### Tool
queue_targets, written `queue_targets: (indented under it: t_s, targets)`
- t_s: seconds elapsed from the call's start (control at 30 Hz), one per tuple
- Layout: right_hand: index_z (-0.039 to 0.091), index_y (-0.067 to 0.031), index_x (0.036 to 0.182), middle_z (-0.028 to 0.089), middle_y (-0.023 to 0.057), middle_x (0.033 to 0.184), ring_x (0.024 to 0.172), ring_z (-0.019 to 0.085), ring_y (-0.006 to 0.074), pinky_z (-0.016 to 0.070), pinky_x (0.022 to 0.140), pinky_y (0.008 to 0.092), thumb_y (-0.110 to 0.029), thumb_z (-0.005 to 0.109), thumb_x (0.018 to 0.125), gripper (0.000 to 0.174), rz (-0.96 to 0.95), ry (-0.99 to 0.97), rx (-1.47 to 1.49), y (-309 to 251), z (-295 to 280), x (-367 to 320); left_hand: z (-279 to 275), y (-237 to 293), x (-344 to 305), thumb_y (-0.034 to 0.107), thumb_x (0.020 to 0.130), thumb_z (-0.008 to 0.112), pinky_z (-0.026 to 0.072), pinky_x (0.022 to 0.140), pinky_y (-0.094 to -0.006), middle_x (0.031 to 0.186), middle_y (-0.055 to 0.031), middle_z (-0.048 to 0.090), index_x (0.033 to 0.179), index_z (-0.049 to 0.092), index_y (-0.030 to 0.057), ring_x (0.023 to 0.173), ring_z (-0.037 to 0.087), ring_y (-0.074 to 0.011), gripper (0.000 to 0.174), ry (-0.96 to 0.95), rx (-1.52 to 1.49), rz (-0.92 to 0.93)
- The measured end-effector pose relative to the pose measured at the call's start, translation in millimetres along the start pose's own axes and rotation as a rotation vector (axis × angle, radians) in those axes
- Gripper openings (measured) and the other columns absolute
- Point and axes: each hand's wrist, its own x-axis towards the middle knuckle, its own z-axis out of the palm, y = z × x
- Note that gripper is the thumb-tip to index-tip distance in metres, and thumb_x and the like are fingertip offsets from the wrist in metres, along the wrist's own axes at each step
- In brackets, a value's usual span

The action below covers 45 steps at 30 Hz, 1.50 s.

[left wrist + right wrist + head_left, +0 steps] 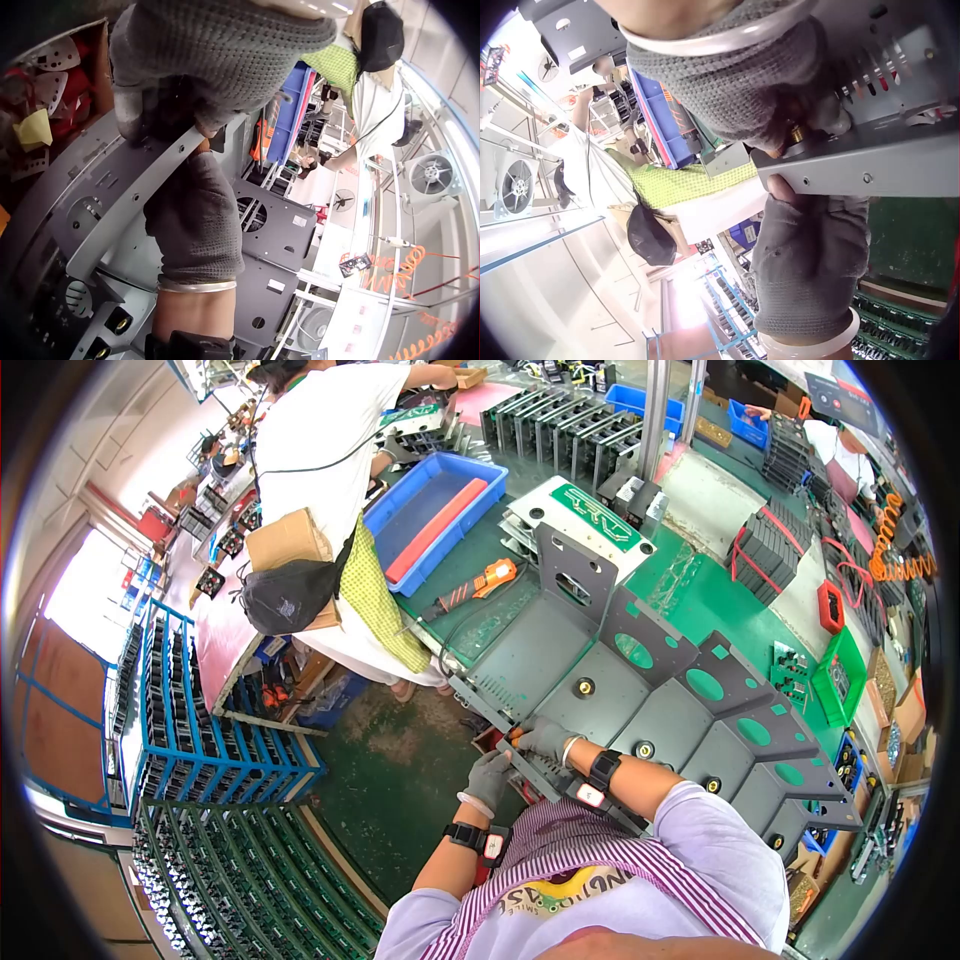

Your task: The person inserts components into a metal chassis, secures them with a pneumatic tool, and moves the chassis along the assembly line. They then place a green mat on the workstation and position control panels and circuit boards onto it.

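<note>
Both hands wear grey knit gloves with bare fingertips and work at the end of a grey sheet-metal chassis [535, 765] by the bench's front edge. My left hand [488, 780] grips the chassis's bent flange [855, 172], one fingertip against its outer face. On the inner side, the curled fingers of my right hand [545, 738] pinch a small brass threaded fitting [796, 135] close to the flange; the glove hides most of it. Similar chassis stand in a row beside the hands, with black-and-brass round fittings [585, 686] on their floors.
An orange power screwdriver [480, 585] lies on the bench beside a blue tray [495, 475]. A white-topped unit [590, 520] stands behind the chassis row. Another person [325, 440] works across the bench at left. A cardboard box [101, 67] with red parts sits below the hands.
</note>
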Motion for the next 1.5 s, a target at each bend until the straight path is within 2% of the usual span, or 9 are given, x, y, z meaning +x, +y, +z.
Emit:
queue_targets:
  t_s: [0.37,0.57,0.67,0.77,0.87,1.07,1.2,1.3,1.5]
  targets:
    - [0.062,-0.0019,0.097,0.063,0.0137,0.083,0.077,0.059,0.0234,0.0463,0.069,0.0315,-0.024,0.059,0.072,0.033,-0.018,-0.054,-0.511,-37,-16,-22,6,-1,1,0.015,0.084,0.056,0.0493,0.069,-0.0272,0.09,-0.0088,0.059,0.098,0.054,-0.0041,0.08,0.058,-0.0169,0.025,0.058,-0.221,-0.079]
    - [0.06,0.0,0.096,0.061,0.0115,0.082,0.077,0.058,0.0158,0.0472,0.067,0.0283,-0.009,0.058,0.07,0.027,-0.065,-0.137,-0.05,-2,-15,5,4,2,1,0.014,0.088,0.05,0.0488,0.078,-0.0314,0.096,-0.0096,0.056,0.103,0.05,-0.0059,0.087,0.056,-0.0182,0.026,0.0,-0.269,-0.112]
    - [0.06,-0.0002,0.097,0.062,0.0103,0.083,0.076,0.058,0.0148,0.0476,0.067,0.0286,-0.006,0.059,0.068,0.029,-0.108,-0.143,-0.171,-1,-16,6,5,1,0,0.015,0.085,0.053,0.0489,0.073,-0.0285,0.095,-0.01,0.057,0.103,0.051,-0.0057,0.083,0.057,-0.018,0.027,0.023,-0.279,-0.096]
    - [0.063,-0.0034,0.091,0.063,0.0112,0.079,0.074,0.06,0.0224,0.0466,0.067,0.0319,-0.02,0.061,0.07,0.027,-0.1,-0.122,0.081,4,-16,4,6,2,1,0.016,0.084,0.055,0.0489,0.071,-0.0273,0.095,-0.0104,0.058,0.102,0.052,-0.0059,0.082,0.058,-0.0181,0.028,0.032,-0.256,-0.097]
    - [0.063,-0.0016,0.086,0.063,0.012,0.075,0.071,0.06,0.0237,0.0465,0.066,0.0336,-0.032,0.059,0.074,0.033,0.015,0.019,-0.388,-19,-14,-7,6,1,1,0.016,0.084,0.055,0.0486,0.072,-0.0277,0.095,-0.0102,0.058,0.103,0.052,-0.0057,0.082,0.058,-0.018,0.028,0.0,-0.263,-0.085]
    - [0.058,0.003,0.09,0.06,0.0156,0.071,0.063,0.06,0.0268,0.0464,0.06,0.036,-0.041,0.046,0.082,0.047,0.131,-0.062,-0.036,-25,-25,-22,7,10,-1,0.016,0.084,0.054,0.0482,0.074,-0.0281,0.095,-0.0087,0.058,0.103,0.053,-0.0039,0.083,0.057,-0.0175,0.027,0.002,-0.258,-0.089]
    - [0.06,0.0005,0.084,0.058,0.0078,0.063,0.053,0.055,0.0144,0.0443,0.05,0.0289,-0.034,0.048,0.085,0.037,0.013,-0.032,-0.457,-23,-17,-17,2,-5,8,0.016,0.085,0.054,0.0482,0.074,-0.028,0.095,-0.0084,0.058,0.104,0.052,-0.004,0.083,0.057,-0.0172,0.028,-0.032,-0.293,-0.079]
    - [0.062,-0.0021,0.092,0.063,0.012,0.075,0.062,0.06,0.0165,0.0462,0.055,0.0298,-0.035,0.05,0.082,0.037,0.059,-0.042,0.007,-19,-23,-17,0,-4,7,0.017,0.088,0.049,0.048,0.079,-0.0313,0.1,-0.0114,0.057,0.107,0.048,-0.0055,0.09,0.057,-0.0202,0.03,-0.044,-0.307,-0.108]
    - [0.058,-0.0002,0.098,0.062,0.0118,0.079,0.066,0.06,0.019,0.0471,0.06,0.0307,-0.028,0.055,0.078,0.035,0.0,-0.049,-0.254,-24,-15,-24,4,0,6,0.018,0.088,0.049,0.0499,0.074,-0.0309,0.099,-0.0101,0.056,0.106,0.047,-0.0051,0.086,0.058,-0.0207,0.029,0.026,-0.243,-0.117]
